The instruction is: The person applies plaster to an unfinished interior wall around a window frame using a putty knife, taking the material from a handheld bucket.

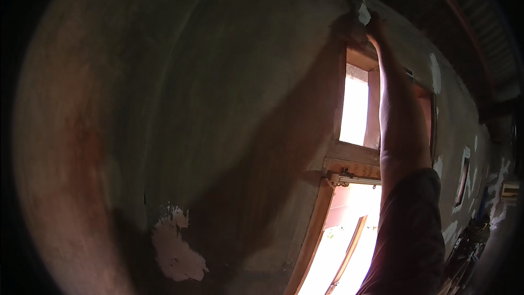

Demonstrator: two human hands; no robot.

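My right arm (pixel 404 131), in a dark sleeve pushed up toward the elbow, reaches high up the wall past the window. My right hand (pixel 374 26) is near the top of the wall, just above the window frame, beside a small pale patch (pixel 364 14). Deep shadow hides its fingers, so whether they hold anything does not show. The dull grey-brown wall (pixel 234 76) carries the long shadow of the raised arm. My left hand is out of view.
Bright light enters through a wooden-framed window (pixel 356 104) and a taller opening (pixel 349 240) below it. A larger bare pale patch (pixel 177 246) marks the lower wall. Ribbed roofing (pixel 480 27) slopes overhead. Dark items (pixel 469 246) stand at the lower right.
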